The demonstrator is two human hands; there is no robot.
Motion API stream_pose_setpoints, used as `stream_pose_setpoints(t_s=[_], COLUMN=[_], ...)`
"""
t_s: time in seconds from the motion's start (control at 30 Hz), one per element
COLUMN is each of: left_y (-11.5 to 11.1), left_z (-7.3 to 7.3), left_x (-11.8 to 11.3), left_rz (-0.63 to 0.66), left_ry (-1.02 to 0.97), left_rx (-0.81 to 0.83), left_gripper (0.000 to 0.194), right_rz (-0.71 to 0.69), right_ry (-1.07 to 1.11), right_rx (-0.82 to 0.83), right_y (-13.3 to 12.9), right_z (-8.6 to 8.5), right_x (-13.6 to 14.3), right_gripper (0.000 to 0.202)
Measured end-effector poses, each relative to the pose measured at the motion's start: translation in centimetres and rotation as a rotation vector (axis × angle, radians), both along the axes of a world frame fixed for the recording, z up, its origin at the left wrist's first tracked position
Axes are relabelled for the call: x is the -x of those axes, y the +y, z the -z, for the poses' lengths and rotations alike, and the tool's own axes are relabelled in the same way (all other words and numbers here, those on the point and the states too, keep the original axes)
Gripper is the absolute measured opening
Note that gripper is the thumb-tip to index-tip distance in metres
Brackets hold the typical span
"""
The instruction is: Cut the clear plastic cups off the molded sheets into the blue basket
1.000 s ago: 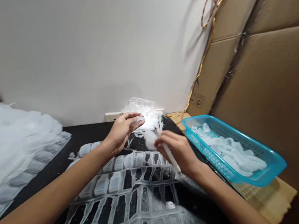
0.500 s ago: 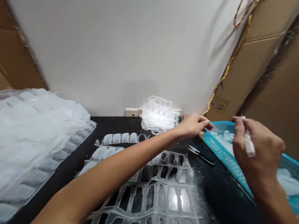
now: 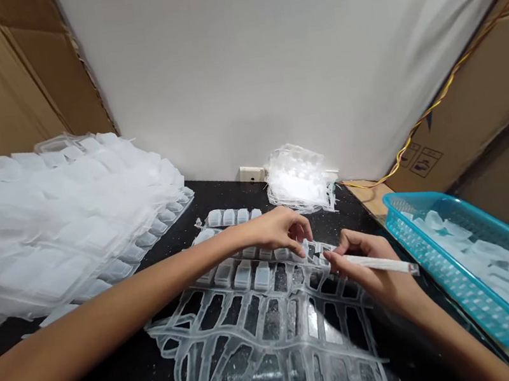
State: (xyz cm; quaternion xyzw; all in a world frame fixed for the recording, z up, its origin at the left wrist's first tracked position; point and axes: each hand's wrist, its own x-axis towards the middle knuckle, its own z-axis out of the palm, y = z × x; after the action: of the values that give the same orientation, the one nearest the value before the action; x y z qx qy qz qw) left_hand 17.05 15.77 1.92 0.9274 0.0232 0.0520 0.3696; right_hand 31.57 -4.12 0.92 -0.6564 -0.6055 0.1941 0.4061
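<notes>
My right hand [image 3: 377, 267] grips a slim white-handled tool [image 3: 385, 264], pen-like in shape; its working tip is hidden at my fingers. My left hand [image 3: 287, 230] has its fingers curled at the upper right part of a translucent moulded plastic sheet [image 3: 279, 347], thumb against the sheet. Much of this sheet is open frames with narrow strips between them. Whitish rounded pieces [image 3: 243, 274] remain joined in rows toward its back left, partly behind my left forearm. The fingertips of both hands are close together over the same edge of the sheet.
A blue perforated basket [image 3: 475, 303] with loose whitish pieces stands at the right. Stacked moulded sheets [image 3: 60, 215] fill the left. Against the wall lies a heap of clear plastic scrap [image 3: 298, 177], beside a socket [image 3: 252, 175]. Cardboard [image 3: 499, 87] and a yellow cable [image 3: 438, 98] border the right.
Both hands have moved from the blue basket back left onto the plastic sheet. The view has turned right. The black snips on the table are no longer visible.
</notes>
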Motion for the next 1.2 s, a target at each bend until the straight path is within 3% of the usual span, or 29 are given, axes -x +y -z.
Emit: stream_pose_setpoints(t_s=[0.17,0.27,0.4,0.53,0.6,0.67,0.77,0.87,1.1,1.2], left_y=[2.1,2.9,3.8,3.8,3.2,2.3,0.9,-0.1,-1.8,-2.1], left_z=[-1.1,-1.1,-1.5,-2.6,-2.9,-2.8,-2.3,-1.8,0.1,1.2], left_x=[-2.8,-4.2,-5.7,-5.7,-4.9,-3.7,-1.7,-0.1,1.2,1.0], left_rz=[0.172,0.191,0.006,-0.317,-0.348,-0.24,0.024,0.168,0.181,0.076], left_ry=[0.251,0.277,0.045,-0.459,-0.549,-0.43,-0.195,-0.11,-0.202,-0.298], left_rx=[0.173,0.199,0.175,0.082,0.01,-0.011,-0.021,-0.138,-0.326,-0.311], left_gripper=[0.026,0.021,0.026,0.046,0.043,0.032,0.023,0.019,0.01,0.012], right_rz=[-0.069,-0.106,-0.106,-0.023,-0.01,-0.019,-0.037,-0.042,-0.084,-0.112], right_ry=[-0.046,-0.081,-0.09,-0.059,-0.023,0.041,0.151,0.223,0.247,0.192], right_rx=[0.027,0.035,0.034,0.018,0.038,0.062,0.087,0.101,0.132,0.156], right_y=[-0.2,-0.2,-0.2,0.0,0.2,0.4,0.7,0.9,1.2,1.5], right_z=[0.1,0.3,0.4,0.7,1.1,1.6,2.3,2.8,2.5,2.3], right_x=[0.0,0.2,0.3,0.0,-0.2,-0.3,-0.3,-0.1,-0.3,-0.6], right_gripper=[0.037,0.035,0.034,0.037,0.036,0.035,0.032,0.03,0.035,0.037])
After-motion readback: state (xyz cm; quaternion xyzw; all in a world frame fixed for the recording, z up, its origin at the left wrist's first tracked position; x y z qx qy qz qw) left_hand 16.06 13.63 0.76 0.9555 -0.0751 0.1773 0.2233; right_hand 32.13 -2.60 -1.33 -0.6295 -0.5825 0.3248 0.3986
